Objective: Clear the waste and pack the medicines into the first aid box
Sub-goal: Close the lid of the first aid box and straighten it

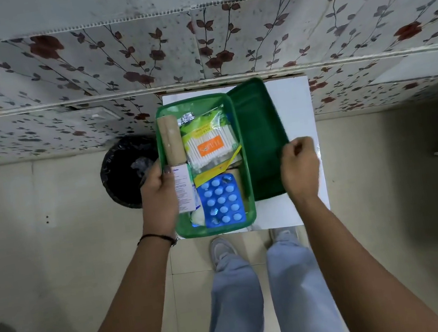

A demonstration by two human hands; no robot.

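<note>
The small white square counter stands against the flower-patterned wall and carries the green plastic first aid box, which serves as the landmark here. The box's green hinged lid lies open, raised off the counter on the box's right. A round bin lined with a black bag stands on the floor just left of the box, apparently placed there for the waste.

Inside the box lie a tan cardboard-coloured roll along the left wall, a clear packet of cotton swabs with an orange label at centre, a white printed medicine carton and a blue blister strip of round tablets at the near end.

The left hand closes its grip on the box's left rim, seemingly to steady it. The right hand pinches the lid's outer edge, grip narrow. Judged from this, packing looks complete and closing the lid is the step in hand.
</note>
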